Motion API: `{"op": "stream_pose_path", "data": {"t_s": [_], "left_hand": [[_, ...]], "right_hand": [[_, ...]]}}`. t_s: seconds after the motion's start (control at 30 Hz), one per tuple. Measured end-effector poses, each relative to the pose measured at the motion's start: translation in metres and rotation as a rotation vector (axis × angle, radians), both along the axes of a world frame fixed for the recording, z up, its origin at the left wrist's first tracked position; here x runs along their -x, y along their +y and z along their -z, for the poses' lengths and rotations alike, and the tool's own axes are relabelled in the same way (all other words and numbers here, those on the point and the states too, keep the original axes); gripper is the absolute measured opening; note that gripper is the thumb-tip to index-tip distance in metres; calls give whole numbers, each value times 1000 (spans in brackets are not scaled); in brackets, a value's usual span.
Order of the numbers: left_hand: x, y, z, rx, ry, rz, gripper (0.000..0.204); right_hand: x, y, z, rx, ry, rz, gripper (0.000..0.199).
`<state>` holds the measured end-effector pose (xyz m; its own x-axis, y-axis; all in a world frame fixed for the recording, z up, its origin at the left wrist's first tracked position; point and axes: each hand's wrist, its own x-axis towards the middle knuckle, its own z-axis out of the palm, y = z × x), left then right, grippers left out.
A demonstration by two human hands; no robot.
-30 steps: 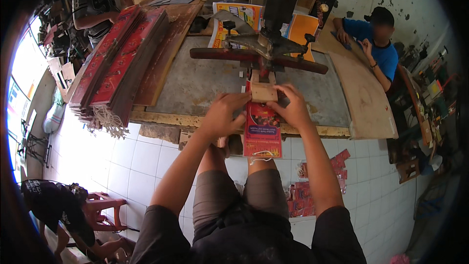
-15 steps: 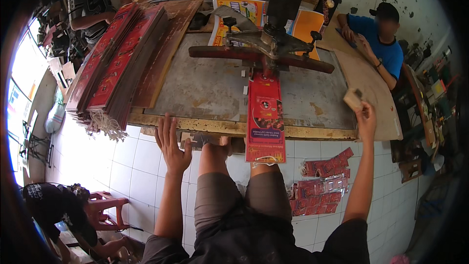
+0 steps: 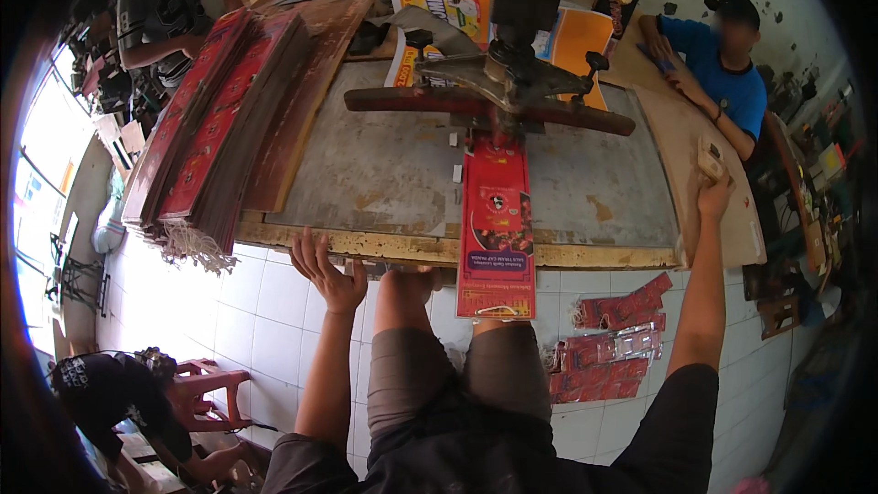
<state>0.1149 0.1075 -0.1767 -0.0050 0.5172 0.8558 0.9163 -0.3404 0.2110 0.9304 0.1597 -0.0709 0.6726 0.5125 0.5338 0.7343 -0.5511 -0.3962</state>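
My right hand is stretched out over the right end of the worktable, its fingers closed on a small tan block that looks wooden. At the table's front edge, my left hand rests with its fingers apart and nothing in them. Between my hands, a long red printed strip with a white cord at its near end runs out from beneath a metal press. It overhangs the front edge above my knees. The strip's far end is hidden by the press bar.
Stacked red printed strips with white cords lie at the table's left. Packaged red strips are on the tiled floor. One person in a blue shirt sits at the right, others are at the left. A red stool stands lower left.
My right hand has moved right and farther away with the tan block. My left hand has shifted slightly at the table edge, and the whole view has tilted a little.
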Motion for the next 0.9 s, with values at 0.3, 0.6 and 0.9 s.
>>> {"op": "stream_pose_path", "data": {"t_s": [0.3,0.6,0.9], "left_hand": [[-3,14,15,-46,-15,-41,83],[1,13,18,-40,-9,-28,83],[2,16,21,-65,3,-33,85]], "right_hand": [[-1,-10,-6,104,-34,13,59],[7,-14,-10,132,-80,41,57],[8,-16,-12,108,-50,16,56]]}}
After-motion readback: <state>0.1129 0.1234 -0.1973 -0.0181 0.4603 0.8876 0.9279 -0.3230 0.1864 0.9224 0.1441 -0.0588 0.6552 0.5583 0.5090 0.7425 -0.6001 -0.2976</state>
